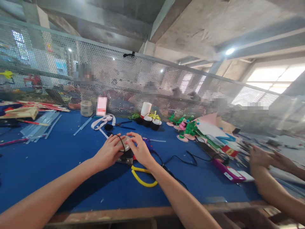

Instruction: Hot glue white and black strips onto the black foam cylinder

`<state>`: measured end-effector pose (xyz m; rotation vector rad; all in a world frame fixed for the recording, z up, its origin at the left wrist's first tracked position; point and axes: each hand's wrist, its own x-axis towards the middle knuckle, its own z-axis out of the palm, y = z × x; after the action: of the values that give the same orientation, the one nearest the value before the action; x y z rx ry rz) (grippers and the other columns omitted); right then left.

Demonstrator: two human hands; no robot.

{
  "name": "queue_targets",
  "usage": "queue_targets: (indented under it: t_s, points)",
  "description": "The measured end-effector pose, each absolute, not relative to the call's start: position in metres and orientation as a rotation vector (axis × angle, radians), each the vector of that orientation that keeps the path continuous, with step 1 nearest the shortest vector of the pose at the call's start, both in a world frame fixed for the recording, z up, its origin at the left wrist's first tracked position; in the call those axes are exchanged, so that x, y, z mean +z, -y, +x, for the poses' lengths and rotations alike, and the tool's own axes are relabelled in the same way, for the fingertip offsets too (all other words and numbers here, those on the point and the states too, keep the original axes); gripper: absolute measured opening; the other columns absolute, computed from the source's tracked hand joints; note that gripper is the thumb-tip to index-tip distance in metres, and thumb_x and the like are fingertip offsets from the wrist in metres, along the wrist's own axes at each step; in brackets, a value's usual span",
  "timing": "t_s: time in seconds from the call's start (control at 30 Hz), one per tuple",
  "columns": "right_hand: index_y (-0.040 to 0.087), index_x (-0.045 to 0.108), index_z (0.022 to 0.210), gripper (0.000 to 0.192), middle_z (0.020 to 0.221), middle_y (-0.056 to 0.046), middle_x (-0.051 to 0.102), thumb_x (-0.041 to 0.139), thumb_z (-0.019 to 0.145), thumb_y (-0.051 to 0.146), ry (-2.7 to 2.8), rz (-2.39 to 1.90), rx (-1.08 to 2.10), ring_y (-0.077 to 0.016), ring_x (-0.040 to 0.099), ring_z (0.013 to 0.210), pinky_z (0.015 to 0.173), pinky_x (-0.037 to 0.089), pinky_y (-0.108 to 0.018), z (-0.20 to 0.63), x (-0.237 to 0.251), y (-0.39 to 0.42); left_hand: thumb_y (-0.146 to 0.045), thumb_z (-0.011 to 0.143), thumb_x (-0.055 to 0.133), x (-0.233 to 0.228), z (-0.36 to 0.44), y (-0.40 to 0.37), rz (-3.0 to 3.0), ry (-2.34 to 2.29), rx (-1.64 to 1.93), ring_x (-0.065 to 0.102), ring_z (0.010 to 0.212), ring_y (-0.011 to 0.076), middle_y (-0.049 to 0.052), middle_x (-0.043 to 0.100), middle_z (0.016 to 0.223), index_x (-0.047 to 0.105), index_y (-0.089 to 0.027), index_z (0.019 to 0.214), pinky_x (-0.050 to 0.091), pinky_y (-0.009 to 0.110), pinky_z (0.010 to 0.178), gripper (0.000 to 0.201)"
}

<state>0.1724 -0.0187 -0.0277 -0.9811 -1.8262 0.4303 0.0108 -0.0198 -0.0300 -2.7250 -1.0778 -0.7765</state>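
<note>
Both my hands meet over the middle of the blue table. Between them is a small black-and-white bucket (126, 147) with a thin black handle arching over it. My left hand (108, 153) is wrapped around its left side. On the other side my right hand (139, 149) grips the rim with thumb and fingers. Part of the bucket is hidden by my fingers. Just behind my right hand lies a blue glue gun (149, 144), partly covered, its black cord running right. A yellow bent strip (144, 183) rests on the table beside my right wrist.
Two similar buckets (156, 122) stand at the back beside a white roll (146, 109). Green plant-like pieces (189, 127) and papers are right of them. A purple power strip (227, 171) lies near a co-worker's hands (260, 157). Clear sticks (40, 127) and a jar (86, 108) are left.
</note>
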Motion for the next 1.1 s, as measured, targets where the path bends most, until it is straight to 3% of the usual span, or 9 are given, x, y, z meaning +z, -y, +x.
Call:
queue_targets:
  t_s: [0.2, 0.4, 0.57, 0.9, 1.1]
  points:
    - [0.018, 0.06, 0.067, 0.014, 0.11, -0.01, 0.051, 0.053, 0.074, 0.028, 1.862, -0.984, 0.463, -0.0203, 0.043, 0.108, 0.094, 0.03, -0.038, 0.167, -0.027, 0.021, -0.013, 0.077, 0.044, -0.031, 0.016, 0.024, -2.668, 1.011, -0.769, 0.033, 0.121, 0.0262, 0.012, 0.041, 0.13, 0.053, -0.019, 0.107, 0.026, 0.051, 0.098, 0.031]
    - [0.018, 0.056, 0.068, 0.014, 0.106, -0.009, 0.054, 0.05, 0.074, 0.029, 1.632, -0.935, 0.652, -0.0182, 0.05, 0.101, 0.088, 0.036, -0.035, 0.177, -0.026, 0.017, -0.015, 0.078, 0.043, -0.026, 0.009, 0.021, -2.713, 1.081, -0.852, 0.035, 0.12, 0.0251, 0.012, 0.047, 0.124, 0.058, -0.016, 0.083, 0.026, 0.049, 0.099, 0.015]
    - [0.017, 0.053, 0.069, 0.014, 0.104, -0.009, 0.054, 0.051, 0.073, 0.03, 1.537, -0.876, 0.731, -0.017, 0.053, 0.093, 0.081, 0.041, -0.032, 0.18, -0.027, 0.017, -0.024, 0.078, 0.044, -0.02, 0.004, 0.014, -2.943, 1.219, -1.09, 0.044, 0.113, 0.0226, 0.015, 0.05, 0.12, 0.054, -0.014, 0.086, 0.037, 0.041, 0.093, 0.016]
    - [0.016, 0.054, 0.066, 0.018, 0.095, -0.008, 0.059, 0.053, 0.068, 0.034, 1.414, -0.993, 0.793, -0.016, 0.055, 0.08, 0.073, 0.043, -0.03, 0.177, -0.025, 0.016, -0.029, 0.074, 0.045, -0.016, 0.008, 0.019, -3.137, 1.305, -1.289, 0.046, 0.11, 0.0227, 0.014, 0.051, 0.119, 0.047, -0.017, 0.072, 0.034, 0.039, 0.094, 0.013]
    - [0.016, 0.054, 0.066, 0.019, 0.087, -0.006, 0.061, 0.056, 0.065, 0.035, 1.329, -0.991, 0.853, -0.015, 0.054, 0.075, 0.071, 0.042, -0.029, 0.177, -0.028, 0.012, -0.029, 0.073, 0.046, -0.014, 0.008, 0.019, -3.19, 1.333, -1.291, 0.046, 0.11, 0.023, 0.013, 0.05, 0.12, 0.048, -0.016, 0.073, 0.034, 0.038, 0.093, 0.013]
